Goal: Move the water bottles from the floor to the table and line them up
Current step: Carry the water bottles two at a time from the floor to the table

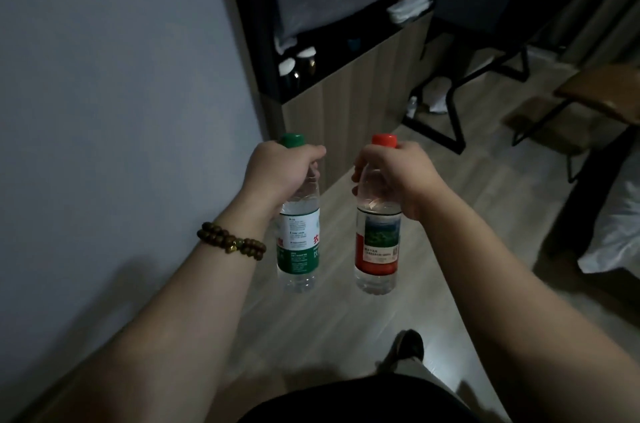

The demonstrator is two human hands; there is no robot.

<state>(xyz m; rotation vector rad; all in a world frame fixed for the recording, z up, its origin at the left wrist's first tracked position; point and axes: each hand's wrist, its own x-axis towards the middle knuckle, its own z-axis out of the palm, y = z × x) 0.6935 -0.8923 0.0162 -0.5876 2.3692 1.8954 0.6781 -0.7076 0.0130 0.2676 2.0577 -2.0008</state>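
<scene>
Left hand (280,170) is wrapped round the neck of the green-cap bottle (299,242). Right hand (398,177) grips the red-cap bottle (377,249) the same way. Both are upright, in the air above the wood floor (329,336), side by side, not touching. Risk: neck-only grip on near-full bottles, so they could swing or slip if I turn fast. Room is dim. Grey wall (104,111) on my left, cabinet (363,76) ahead, dark tabletop (485,7) beyond it, chair (595,90) near it.
</scene>
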